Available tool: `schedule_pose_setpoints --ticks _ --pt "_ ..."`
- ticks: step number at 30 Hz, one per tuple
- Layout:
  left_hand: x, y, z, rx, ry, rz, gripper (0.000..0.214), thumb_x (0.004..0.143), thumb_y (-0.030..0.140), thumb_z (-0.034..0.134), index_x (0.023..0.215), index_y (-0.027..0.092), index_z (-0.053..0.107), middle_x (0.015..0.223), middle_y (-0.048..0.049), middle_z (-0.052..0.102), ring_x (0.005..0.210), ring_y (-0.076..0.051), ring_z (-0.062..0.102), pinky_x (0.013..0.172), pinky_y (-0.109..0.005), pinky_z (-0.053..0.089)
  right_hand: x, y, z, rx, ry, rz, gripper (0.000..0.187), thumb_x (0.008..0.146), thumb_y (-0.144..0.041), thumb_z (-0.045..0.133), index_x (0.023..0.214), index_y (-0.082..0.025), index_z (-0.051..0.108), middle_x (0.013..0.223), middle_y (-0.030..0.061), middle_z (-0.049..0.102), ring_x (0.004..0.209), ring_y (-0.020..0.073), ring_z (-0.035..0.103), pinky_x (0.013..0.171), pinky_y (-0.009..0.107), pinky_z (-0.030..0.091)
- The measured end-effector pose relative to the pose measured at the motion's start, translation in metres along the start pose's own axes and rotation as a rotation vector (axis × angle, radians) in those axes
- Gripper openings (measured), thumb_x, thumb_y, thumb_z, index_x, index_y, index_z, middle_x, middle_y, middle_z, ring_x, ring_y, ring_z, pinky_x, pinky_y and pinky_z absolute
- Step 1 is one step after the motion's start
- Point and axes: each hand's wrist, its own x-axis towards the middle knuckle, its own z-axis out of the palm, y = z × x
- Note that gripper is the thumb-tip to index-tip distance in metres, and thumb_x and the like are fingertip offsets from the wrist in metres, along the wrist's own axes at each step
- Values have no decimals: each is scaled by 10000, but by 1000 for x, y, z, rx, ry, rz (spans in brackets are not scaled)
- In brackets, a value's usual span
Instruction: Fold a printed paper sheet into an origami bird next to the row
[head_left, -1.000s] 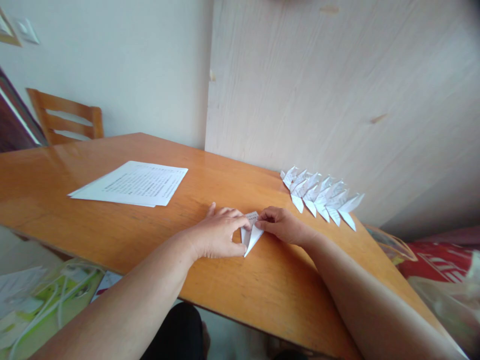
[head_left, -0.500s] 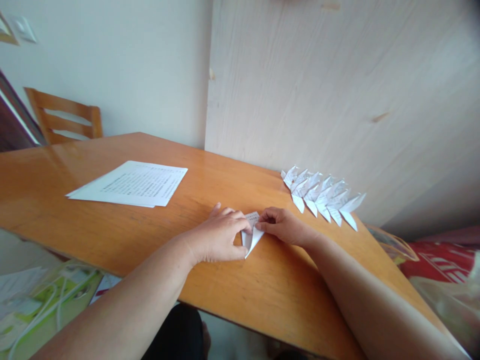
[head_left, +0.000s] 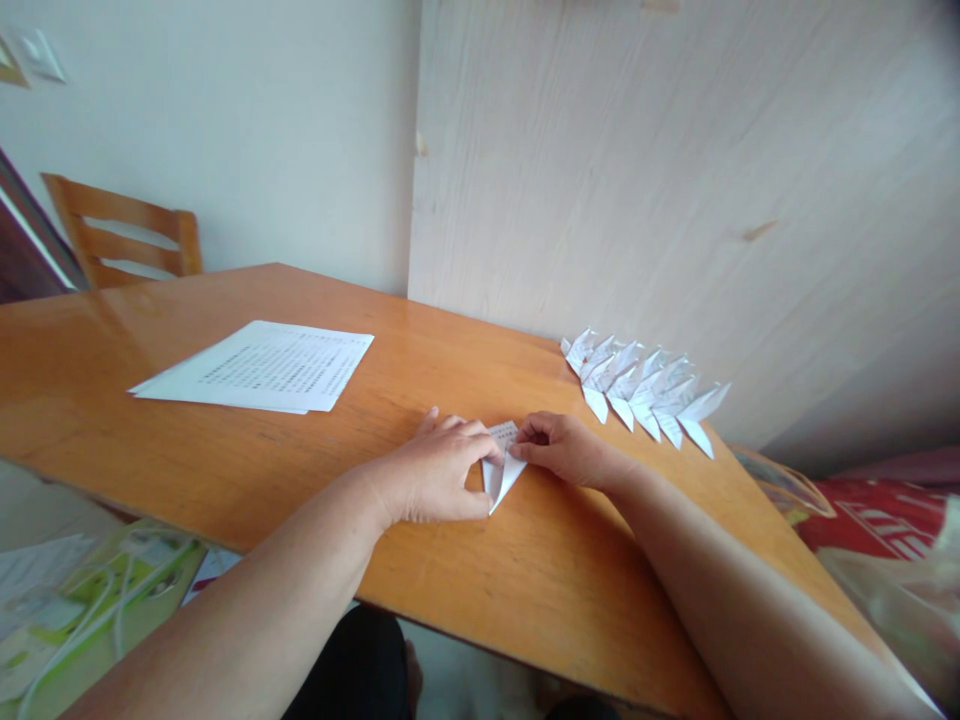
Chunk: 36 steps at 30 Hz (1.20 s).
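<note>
A small piece of folded paper (head_left: pixel 507 478), white with printed text on its upper part, lies on the wooden table between my hands. My left hand (head_left: pixel 442 470) grips its left side, with the thumb by the lower point and the fingertips on the paper's face. On the right edge, my right hand (head_left: pixel 559 450) pinches a flap between thumb and curled fingers. The fingertips hide part of the folds. Farther right stand several folded paper pieces (head_left: pixel 645 385) with pointed tips, set close together in rows.
Printed sheets (head_left: pixel 259 368) lie stacked on the left of the table (head_left: pixel 450 590). A light wooden panel (head_left: pixel 600 170) rises behind it. A wooden chair (head_left: pixel 135 235) stands at the far left. Red and clear bags (head_left: pixel 874 520) are beyond the right edge; a green box with cables (head_left: pixel 97 610) sits lower left.
Both hands stay on the folded paper in nearly the same pose. The flap under the right hand looks slightly flatter. The whole view has shifted a little.
</note>
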Motion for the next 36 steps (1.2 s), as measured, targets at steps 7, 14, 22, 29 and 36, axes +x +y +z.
schedule_pose_setpoints --ticks 7,14,22,29,36 --pt "0 -1 1 -42 1 -28 243 806 428 614 1026 329 644 1132 6 625 1148 -271 514 1118 -538 199 0 -1 -1 -28 -13 -7 133 808 -322 643 788 -193 615 755 8 597 693 150 530 635 276 427" --pt "1 -1 4 -45 34 -29 278 794 504 657 993 311 638 1129 -3 625 1141 -274 522 1092 -519 241 0 -2 -1 -36 -11 -6 142 816 -332 637 797 -192 620 762 11 609 701 155 540 640 280 433" --pt "2 -2 4 -45 22 -33 292 774 487 685 1005 316 631 1109 6 616 1140 -277 513 1084 -522 241 0 0 -1 -55 -3 -10 144 815 -336 639 786 -196 615 758 12 608 694 153 535 631 274 424" --pt "2 -2 3 -32 8 -27 272 794 482 664 1012 321 638 1095 -3 614 1101 -270 521 1055 -514 260 1 2 -1 -47 -5 -32 128 817 -314 634 789 -191 613 736 2 596 672 145 521 623 274 418" --pt "3 0 2 -46 11 -33 178 868 439 577 974 317 653 1081 11 620 1084 -246 522 1032 -482 269 1 2 -1 -60 -4 -37 131 821 -318 633 796 -190 616 749 7 604 682 147 525 621 274 415"
